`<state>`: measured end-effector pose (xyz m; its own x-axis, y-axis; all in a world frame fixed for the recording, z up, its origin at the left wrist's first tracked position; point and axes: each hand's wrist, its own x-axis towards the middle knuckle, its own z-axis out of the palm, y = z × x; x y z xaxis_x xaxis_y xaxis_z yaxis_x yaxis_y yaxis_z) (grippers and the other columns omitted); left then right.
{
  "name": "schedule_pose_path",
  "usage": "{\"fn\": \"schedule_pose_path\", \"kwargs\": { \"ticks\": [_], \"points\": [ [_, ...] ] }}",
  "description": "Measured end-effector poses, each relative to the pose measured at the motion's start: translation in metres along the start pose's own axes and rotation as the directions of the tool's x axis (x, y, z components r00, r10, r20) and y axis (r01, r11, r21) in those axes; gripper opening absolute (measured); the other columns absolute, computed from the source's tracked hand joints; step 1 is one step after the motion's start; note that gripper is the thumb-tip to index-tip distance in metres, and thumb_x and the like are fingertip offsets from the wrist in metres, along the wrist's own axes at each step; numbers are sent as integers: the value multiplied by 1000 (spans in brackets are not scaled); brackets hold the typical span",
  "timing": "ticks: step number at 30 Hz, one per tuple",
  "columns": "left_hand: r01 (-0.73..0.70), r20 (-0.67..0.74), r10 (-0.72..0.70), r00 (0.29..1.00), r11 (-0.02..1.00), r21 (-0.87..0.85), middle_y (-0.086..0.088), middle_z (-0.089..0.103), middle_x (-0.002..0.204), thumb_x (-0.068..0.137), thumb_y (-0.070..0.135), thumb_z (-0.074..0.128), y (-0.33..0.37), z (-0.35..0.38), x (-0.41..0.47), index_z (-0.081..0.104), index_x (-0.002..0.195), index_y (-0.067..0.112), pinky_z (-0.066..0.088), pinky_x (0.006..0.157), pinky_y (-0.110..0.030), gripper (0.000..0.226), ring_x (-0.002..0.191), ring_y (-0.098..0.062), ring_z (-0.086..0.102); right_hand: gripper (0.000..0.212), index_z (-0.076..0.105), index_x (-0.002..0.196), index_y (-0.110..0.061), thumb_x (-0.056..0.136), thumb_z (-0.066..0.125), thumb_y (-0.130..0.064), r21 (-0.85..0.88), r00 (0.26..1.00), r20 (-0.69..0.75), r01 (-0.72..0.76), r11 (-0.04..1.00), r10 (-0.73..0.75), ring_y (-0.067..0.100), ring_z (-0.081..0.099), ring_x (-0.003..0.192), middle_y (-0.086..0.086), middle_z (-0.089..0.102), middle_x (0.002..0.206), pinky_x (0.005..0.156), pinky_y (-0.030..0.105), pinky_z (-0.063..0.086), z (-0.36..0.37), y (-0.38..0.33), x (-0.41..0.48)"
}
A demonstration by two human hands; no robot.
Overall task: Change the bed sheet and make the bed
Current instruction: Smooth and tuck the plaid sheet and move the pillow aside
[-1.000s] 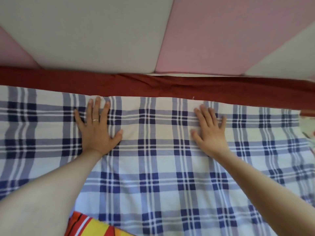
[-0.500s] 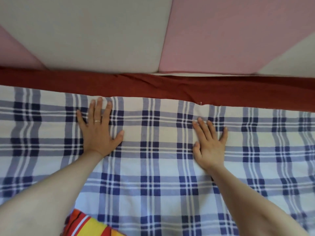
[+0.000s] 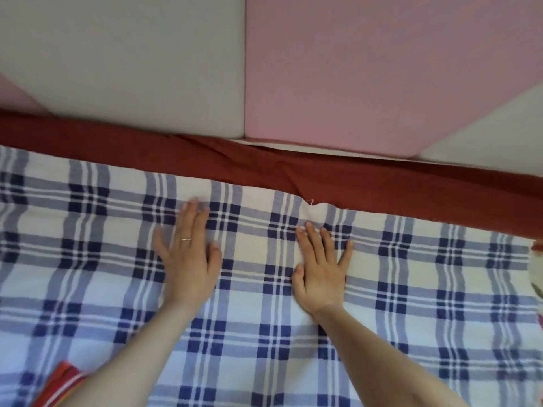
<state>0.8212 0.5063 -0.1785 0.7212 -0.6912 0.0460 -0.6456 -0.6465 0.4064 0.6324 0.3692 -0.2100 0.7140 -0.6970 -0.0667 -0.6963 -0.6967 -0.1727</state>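
A blue and white plaid sheet (image 3: 97, 277) covers the bed across the lower two thirds of the head view. Beyond its far edge lies a band of dark red cloth (image 3: 382, 183). My left hand (image 3: 189, 257), with a ring on one finger, presses flat on the plaid sheet near its far edge. My right hand (image 3: 321, 267) lies flat beside it, fingers spread and straight. The sheet's far edge has a small bump and fold (image 3: 316, 205) just beyond my right fingertips.
A padded headboard of grey (image 3: 123, 66) and pink (image 3: 367, 63) panels rises behind the red band. A red, yellow and orange striped cloth (image 3: 60, 383) shows at the bottom left. A pale patterned item (image 3: 536, 271) peeks in at the right edge.
Both hands have come closer together on the sheet, the right one sliding left. The sheet's far edge now shows a small bump near my right fingertips. The view has shifted.
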Motion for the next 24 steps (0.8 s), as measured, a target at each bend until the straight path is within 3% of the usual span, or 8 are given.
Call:
{"fn": "schedule_pose_path", "kwargs": {
  "ticks": [4, 8, 10, 13, 16, 18, 21, 24],
  "points": [
    [205, -25, -203, 979, 972, 111, -5, 25, 156, 87, 24, 28, 65, 37, -28, 40, 141, 14, 7, 112, -57, 56, 144, -19, 21, 63, 31, 148, -26, 85, 36, -32, 71, 1000, -12, 25, 997, -24, 18, 23, 142, -9, 28, 155, 113, 61, 2, -5, 6, 1],
    [545, -116, -534, 837, 834, 85, 0, 17, 159, 87, 29, 15, 121, 65, -14, 28, 148, 25, 0, 114, -59, 63, 147, -17, 8, 57, 49, 138, -26, 82, 36, -25, 253, 993, -100, 82, 964, -58, 15, 41, 132, -9, 48, 142, 115, 51, 13, -9, 6, -3],
    [597, -155, -582, 798, 798, 78, 2, 16, 159, 88, 28, 17, 128, 75, -10, 26, 149, 27, -1, 114, -59, 62, 147, -15, 6, 53, 59, 127, -24, 81, 35, -18, 481, 982, -185, 116, 869, -29, 13, 58, 114, -6, 65, 123, 108, 44, 33, -16, 14, 5],
    [601, -208, -578, 789, 796, 71, 2, 16, 159, 91, 22, 30, 127, 85, -10, 30, 147, 26, 1, 114, -58, 57, 147, -15, 8, 46, 41, 135, -35, 94, 36, -17, 787, 995, -1, -58, 615, 95, 13, 67, 76, -3, 71, 81, 75, 40, 55, -50, 56, 37],
    [613, -227, -583, 780, 785, 89, 2, 15, 159, 92, 20, 35, 126, 85, -10, 30, 147, 25, 1, 114, -58, 55, 147, -16, 7, 57, 20, 148, -31, 97, 46, -26, 550, 989, -64, -78, 831, 135, 22, 59, 57, 4, 62, 64, 53, 35, 47, -91, 93, 77],
    [617, -225, -588, 777, 782, 89, 1, 15, 159, 93, 19, 35, 128, 86, -11, 30, 147, 24, 0, 114, -58, 55, 147, -16, 7, 48, 32, 142, -26, 97, 47, -28, 411, 970, -165, -98, 906, 180, 29, 60, 68, 7, 63, 72, 59, 33, 40, -112, 110, 105],
    [619, -245, -584, 774, 780, 97, 1, 16, 159, 92, 19, 36, 128, 86, -8, 31, 147, 24, 1, 114, -58, 55, 147, -17, 8, 22, 55, 115, -16, 96, 50, -26, 309, 958, -246, -66, 949, 147, 33, 63, 87, 7, 68, 91, 63, 32, 37, -131, 120, 138],
    [627, -237, -592, 771, 771, 112, 0, 16, 159, 90, 22, 31, 127, 88, -6, 29, 147, 24, 1, 114, -58, 57, 147, -17, 9, 29, 60, 112, -18, 89, 63, -36, 170, 984, -179, 40, 985, -9, 31, 63, 95, 6, 69, 101, 72, 34, 46, -135, 116, 145]
  ]
}}
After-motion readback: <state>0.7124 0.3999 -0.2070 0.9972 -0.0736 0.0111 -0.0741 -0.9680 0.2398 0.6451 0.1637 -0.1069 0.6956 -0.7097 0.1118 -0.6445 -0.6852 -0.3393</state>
